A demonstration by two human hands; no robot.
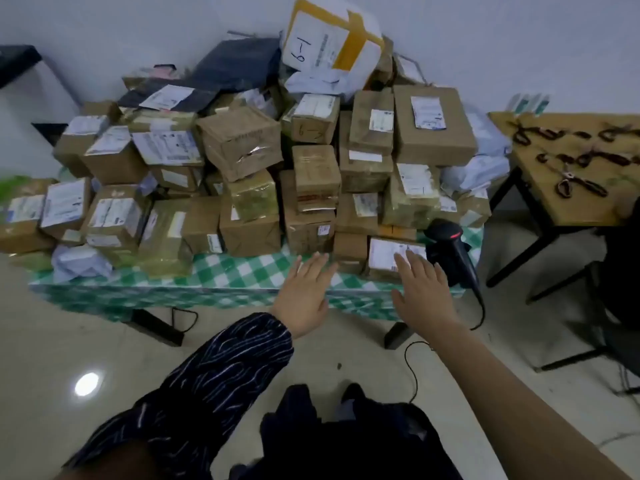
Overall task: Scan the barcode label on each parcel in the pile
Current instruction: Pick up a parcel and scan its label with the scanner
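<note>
A table draped in a green-and-white checked cloth (228,271) stands against a white wall (138,29) on a glossy pale tiled floor (69,341). A heap of brown cardboard parcels with white barcode labels (242,143) covers it from the back edge almost to the front. At the front right corner a black handheld scanner (450,251) stands just beside a small white-labelled box (384,254). The right hand (422,292), fingers straight, reaches over that box; whether it touches is unclear. The left hand (304,292) is spread flat over the front edge, holding nothing. To the right is a wooden side table (554,209) bearing scissors (575,181).
</note>
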